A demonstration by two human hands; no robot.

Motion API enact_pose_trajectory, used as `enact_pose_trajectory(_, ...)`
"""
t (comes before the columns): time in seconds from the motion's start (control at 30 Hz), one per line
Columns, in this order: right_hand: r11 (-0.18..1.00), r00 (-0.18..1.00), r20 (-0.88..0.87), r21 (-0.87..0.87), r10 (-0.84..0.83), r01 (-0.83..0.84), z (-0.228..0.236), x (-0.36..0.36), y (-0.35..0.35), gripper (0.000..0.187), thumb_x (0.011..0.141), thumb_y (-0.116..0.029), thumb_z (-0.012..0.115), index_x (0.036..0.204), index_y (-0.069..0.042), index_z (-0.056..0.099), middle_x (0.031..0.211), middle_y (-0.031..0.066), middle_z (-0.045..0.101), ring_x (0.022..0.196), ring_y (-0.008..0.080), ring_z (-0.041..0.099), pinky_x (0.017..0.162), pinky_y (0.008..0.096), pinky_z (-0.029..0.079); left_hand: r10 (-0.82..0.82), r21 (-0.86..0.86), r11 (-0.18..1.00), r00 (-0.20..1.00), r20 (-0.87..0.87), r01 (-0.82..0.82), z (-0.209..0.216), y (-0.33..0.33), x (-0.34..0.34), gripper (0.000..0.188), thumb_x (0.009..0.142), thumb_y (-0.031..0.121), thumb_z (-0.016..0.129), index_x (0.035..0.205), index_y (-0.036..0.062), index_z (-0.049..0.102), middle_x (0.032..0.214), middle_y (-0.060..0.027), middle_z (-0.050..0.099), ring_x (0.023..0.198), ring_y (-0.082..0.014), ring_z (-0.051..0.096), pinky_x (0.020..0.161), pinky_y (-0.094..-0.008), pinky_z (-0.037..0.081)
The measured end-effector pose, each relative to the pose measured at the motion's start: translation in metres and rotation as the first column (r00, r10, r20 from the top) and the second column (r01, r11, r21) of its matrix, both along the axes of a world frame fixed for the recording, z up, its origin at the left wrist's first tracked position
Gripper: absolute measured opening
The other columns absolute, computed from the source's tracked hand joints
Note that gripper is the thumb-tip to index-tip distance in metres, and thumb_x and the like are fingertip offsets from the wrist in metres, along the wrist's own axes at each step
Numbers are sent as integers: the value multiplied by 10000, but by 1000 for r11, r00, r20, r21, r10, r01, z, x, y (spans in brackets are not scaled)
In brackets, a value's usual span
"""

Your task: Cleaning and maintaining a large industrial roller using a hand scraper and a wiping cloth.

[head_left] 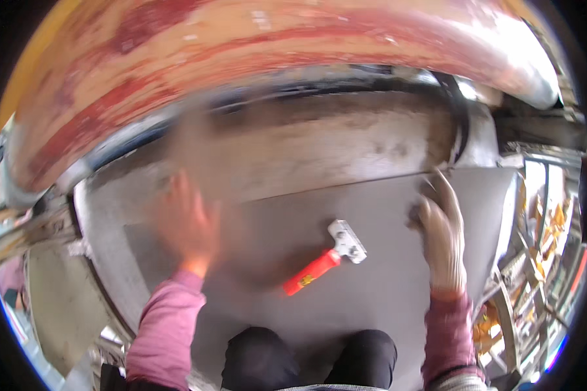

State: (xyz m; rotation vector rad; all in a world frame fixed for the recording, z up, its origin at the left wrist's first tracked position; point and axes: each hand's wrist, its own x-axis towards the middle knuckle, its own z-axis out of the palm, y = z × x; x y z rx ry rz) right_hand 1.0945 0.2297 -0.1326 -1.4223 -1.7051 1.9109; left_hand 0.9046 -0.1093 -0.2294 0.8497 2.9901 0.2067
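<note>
My left hand (186, 225) is blurred, fingers spread, raised over the left part of a grey metal sheet (378, 293); it holds nothing. My right hand (440, 228) presses a small dark pad against the sheet's upper right edge. A scraper with a red handle and a metal head (326, 257) lies loose on the sheet between the hands, touched by neither. My knees in dark trousers (310, 358) show at the lower edge.
A large curved body with worn red and cream paint (254, 65) arches above the sheet. Below it runs a dull metal wall (319, 150). Metal frames and yellow parts (541, 247) stand at the right.
</note>
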Motion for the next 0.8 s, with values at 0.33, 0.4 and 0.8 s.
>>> enact_pose_trajectory(0.33,254,707,661,750,-253,-611,-87,118,-69,540,876,-199,532,1371,-21,409,1400,196,423,1274,373,419,1076,438,340,-3,238,971,999,-42,13,1,9,3,778,837,342,611,1479,83,255,1540,-222,134,1407,-435,148,1109,-602,129)
enact_pose_trajectory(0.4,291,715,660,747,-228,-597,-84,113,-78,524,899,-216,509,1370,-8,408,1406,192,417,1314,359,369,1103,436,294,14,212,977,1000,-23,-9,12,1,5,783,854,406,579,1491,110,233,1547,-219,97,1409,-448,113,1097,-631,107)
enact_pose_trajectory(0.8,313,702,665,743,-253,-591,-82,110,-78,526,886,-192,504,1365,5,409,1405,195,421,1319,344,374,1108,425,297,336,16,942,941,-21,-336,9,-128,42,791,879,399,538,1488,36,188,1546,-239,77,1434,-405,55,1131,-573,42)
